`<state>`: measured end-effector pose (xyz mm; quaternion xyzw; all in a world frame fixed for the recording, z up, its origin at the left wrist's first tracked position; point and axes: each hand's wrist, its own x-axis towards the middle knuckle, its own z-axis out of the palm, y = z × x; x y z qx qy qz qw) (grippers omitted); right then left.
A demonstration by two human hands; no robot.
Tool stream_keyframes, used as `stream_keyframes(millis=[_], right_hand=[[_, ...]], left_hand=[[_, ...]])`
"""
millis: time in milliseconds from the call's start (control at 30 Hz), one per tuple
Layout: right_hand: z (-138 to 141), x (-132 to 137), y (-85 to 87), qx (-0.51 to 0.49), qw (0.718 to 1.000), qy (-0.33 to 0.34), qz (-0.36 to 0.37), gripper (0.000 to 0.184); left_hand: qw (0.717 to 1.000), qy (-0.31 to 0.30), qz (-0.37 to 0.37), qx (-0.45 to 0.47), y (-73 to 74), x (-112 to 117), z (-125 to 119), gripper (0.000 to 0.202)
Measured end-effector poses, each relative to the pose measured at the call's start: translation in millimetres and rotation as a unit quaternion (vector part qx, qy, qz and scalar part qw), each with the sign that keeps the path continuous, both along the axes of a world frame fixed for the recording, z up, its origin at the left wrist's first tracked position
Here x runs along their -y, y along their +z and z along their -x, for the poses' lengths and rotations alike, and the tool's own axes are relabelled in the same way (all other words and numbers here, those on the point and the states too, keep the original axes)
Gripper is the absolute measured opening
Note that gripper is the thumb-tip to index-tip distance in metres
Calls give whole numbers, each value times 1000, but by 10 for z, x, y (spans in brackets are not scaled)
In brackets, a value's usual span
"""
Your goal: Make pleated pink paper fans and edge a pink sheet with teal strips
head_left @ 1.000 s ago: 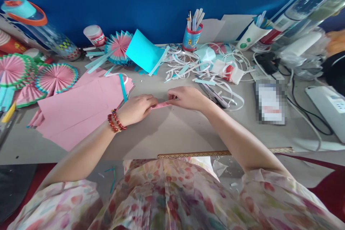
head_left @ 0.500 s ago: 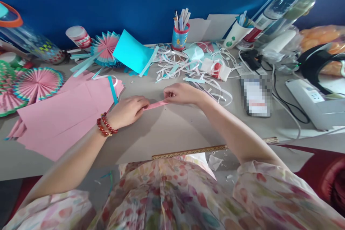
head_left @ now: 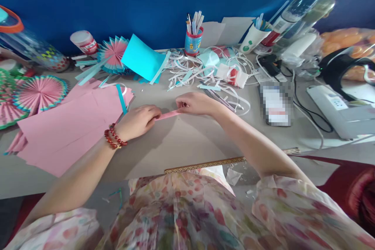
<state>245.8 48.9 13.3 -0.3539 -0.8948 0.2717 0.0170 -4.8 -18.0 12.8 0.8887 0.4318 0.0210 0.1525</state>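
A narrow folded pink paper strip (head_left: pixel 169 115) lies stretched between my two hands on the grey table (head_left: pixel 187 144). My left hand (head_left: pixel 140 119), with a red bead bracelet at the wrist, pinches its left end, fingers closed. My right hand (head_left: pixel 196 102) pinches the right end, fingers curled over it. Large pink paper sheets (head_left: pixel 70 125) lie just left of my left hand, with a cyan strip (head_left: pixel 120 99) on top.
Pleated pink-and-cyan paper fans (head_left: pixel 38 91) sit at the left, another fan (head_left: pixel 113 52) and a cyan sheet (head_left: pixel 142 58) at the back. Curled paper trimmings (head_left: pixel 193 72), a pen cup (head_left: pixel 192 41), a phone (head_left: pixel 275 105), cables, a power strip (head_left: pixel 336 109) and bottles fill the right.
The view has shifted to the right. My hands still hold the pink strip in the same grip, now slightly further apart with more of the strip showing.
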Motion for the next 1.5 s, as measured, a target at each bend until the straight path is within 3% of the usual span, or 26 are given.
stream_keyframes(millis=[200,367,567,800,1100,1500], right_hand=[[27,71,-17,5,999,-18,-28,7],[22,124,-59,1,997,-61,-46,15],[-130,0,-16,-21,999,-37,-4,11],[-198,-94,36,31,998,-54,11,12],[-209,-91,26,24,998,-44,33,11],[-228,-71,-40,12,999,-46,12,12]], left_hand=[[1000,-2,-19,-7,-17,18,1,26],[992,-67,-71,-83,-10,37,-20,47],[985,-86,-94,-114,-65,8,0,57],[988,-89,-85,-97,-106,-26,30,56],[989,-91,-82,-82,-98,-31,27,55],[989,-82,-70,-102,-69,-20,3,57]])
